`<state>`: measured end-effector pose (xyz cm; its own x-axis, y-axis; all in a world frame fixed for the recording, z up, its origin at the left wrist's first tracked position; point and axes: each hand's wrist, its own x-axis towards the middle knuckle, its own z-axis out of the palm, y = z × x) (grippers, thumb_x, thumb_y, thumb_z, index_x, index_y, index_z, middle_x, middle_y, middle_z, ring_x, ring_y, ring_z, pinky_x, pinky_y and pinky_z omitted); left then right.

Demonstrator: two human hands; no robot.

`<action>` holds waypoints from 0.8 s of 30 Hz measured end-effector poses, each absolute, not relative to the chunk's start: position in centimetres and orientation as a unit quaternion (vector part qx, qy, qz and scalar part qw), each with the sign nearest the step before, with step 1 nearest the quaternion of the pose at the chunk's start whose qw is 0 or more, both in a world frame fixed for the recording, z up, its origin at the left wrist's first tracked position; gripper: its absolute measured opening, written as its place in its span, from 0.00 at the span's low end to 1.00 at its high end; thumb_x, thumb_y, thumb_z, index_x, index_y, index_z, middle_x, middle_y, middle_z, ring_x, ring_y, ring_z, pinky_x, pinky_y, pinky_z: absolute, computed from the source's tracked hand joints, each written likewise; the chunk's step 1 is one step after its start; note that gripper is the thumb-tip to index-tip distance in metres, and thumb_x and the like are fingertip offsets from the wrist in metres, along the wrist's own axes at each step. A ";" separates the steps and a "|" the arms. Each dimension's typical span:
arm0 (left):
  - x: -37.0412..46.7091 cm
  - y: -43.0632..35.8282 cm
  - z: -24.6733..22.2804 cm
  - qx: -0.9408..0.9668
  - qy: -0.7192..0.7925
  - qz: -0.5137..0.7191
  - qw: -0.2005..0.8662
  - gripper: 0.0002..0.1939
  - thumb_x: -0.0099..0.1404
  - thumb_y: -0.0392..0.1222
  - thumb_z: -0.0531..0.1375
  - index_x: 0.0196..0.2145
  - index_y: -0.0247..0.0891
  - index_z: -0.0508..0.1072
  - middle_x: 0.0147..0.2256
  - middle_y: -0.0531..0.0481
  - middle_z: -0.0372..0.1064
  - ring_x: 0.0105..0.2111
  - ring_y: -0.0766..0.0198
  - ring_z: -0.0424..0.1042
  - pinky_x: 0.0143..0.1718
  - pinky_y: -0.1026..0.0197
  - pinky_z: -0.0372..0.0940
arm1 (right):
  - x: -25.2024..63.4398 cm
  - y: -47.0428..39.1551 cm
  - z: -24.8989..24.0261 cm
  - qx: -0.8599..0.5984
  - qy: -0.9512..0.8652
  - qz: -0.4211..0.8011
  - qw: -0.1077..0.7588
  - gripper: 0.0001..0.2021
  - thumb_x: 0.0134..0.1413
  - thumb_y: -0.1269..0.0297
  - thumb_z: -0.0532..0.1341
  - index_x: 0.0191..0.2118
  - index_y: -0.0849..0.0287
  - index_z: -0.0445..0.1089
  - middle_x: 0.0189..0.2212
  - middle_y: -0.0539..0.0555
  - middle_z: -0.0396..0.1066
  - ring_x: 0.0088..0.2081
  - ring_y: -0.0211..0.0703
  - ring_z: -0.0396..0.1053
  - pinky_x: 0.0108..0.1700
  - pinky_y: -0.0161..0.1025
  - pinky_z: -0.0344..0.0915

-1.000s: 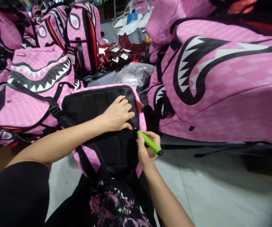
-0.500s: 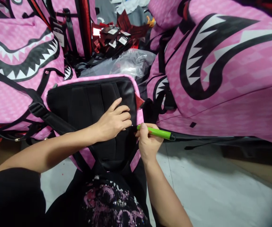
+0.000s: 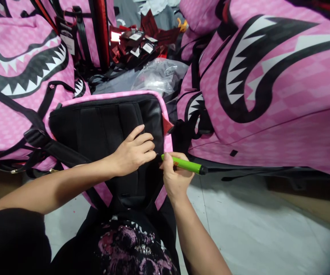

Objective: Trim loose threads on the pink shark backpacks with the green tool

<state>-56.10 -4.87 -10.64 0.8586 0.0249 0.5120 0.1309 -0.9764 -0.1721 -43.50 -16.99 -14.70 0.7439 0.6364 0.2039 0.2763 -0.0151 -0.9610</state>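
Note:
A backpack (image 3: 96,122) with a black padded back and pink edging lies in front of me, its straps hanging toward my lap. My right hand (image 3: 178,173) is closed around a green pen-like tool (image 3: 189,165), whose thin tip points left over the right part of the black panel. Resting on that panel, my left hand (image 3: 136,151) has its fingers bent, with the fingertips close to the tool's tip. Whether the left fingers hold anything there is too small to tell. A small red tag (image 3: 167,125) sticks out at the bag's right edge.
Pink backpacks with shark-mouth prints stand at the left (image 3: 24,65) and the right (image 3: 282,88). Behind the black panel are a clear plastic bag (image 3: 160,74) and a pile of red and black tags (image 3: 136,40). A pale tiled floor (image 3: 253,221) shows below.
Both hands, the green tool and the black-backed bag have shifted slightly left in view. The tool is still in my right hand.

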 end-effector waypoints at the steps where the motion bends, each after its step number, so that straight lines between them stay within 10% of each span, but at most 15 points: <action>1: -56.1 -4.8 -10.7 -0.958 -0.041 -0.266 0.104 0.07 0.67 0.34 0.58 0.30 0.40 0.70 0.35 0.57 0.72 0.49 0.65 0.70 0.72 0.48 0.42 | -43.5 -17.0 -14.7 -0.697 -0.330 0.147 0.620 0.10 0.58 0.57 0.63 0.32 0.58 0.70 0.21 0.47 0.69 0.21 0.37 0.68 0.24 0.35 0.65; 11: -56.0 -4.7 -11.1 -0.957 -0.048 -0.267 0.098 0.07 0.67 0.34 0.58 0.31 0.40 0.70 0.35 0.57 0.72 0.48 0.64 0.69 0.68 0.49 0.53 | -41.7 -18.1 -14.3 -0.703 -0.333 0.171 0.605 0.12 0.60 0.55 0.61 0.31 0.58 0.71 0.19 0.47 0.67 0.21 0.37 0.65 0.24 0.36 0.62; 16: -56.0 -4.7 -11.1 -0.959 -0.046 -0.262 0.095 0.06 0.67 0.35 0.60 0.31 0.40 0.70 0.35 0.56 0.72 0.48 0.64 0.69 0.66 0.48 0.54 | -39.6 -19.3 -12.7 -0.671 -0.372 0.184 0.614 0.09 0.62 0.58 0.59 0.34 0.57 0.70 0.38 0.53 0.74 0.35 0.41 0.73 0.34 0.38 0.68; 20: -56.0 -4.7 -11.0 -0.961 -0.047 -0.255 0.093 0.07 0.67 0.35 0.59 0.30 0.40 0.70 0.35 0.56 0.72 0.49 0.63 0.67 0.67 0.47 0.52 | -38.7 -18.9 -12.5 -0.724 -0.453 0.157 0.496 0.04 0.59 0.63 0.62 0.38 0.55 0.72 0.24 0.46 0.72 0.22 0.36 0.66 0.26 0.34 0.62; 24: -55.5 -5.0 -10.3 -0.971 -0.065 -0.207 0.103 0.06 0.68 0.35 0.58 0.32 0.40 0.72 0.36 0.55 0.73 0.46 0.61 0.67 0.64 0.48 0.54 | -37.9 -18.2 -13.7 -0.644 -0.639 0.108 0.407 0.11 0.58 0.71 0.59 0.46 0.55 0.73 0.36 0.50 0.79 0.31 0.40 0.76 0.32 0.34 0.67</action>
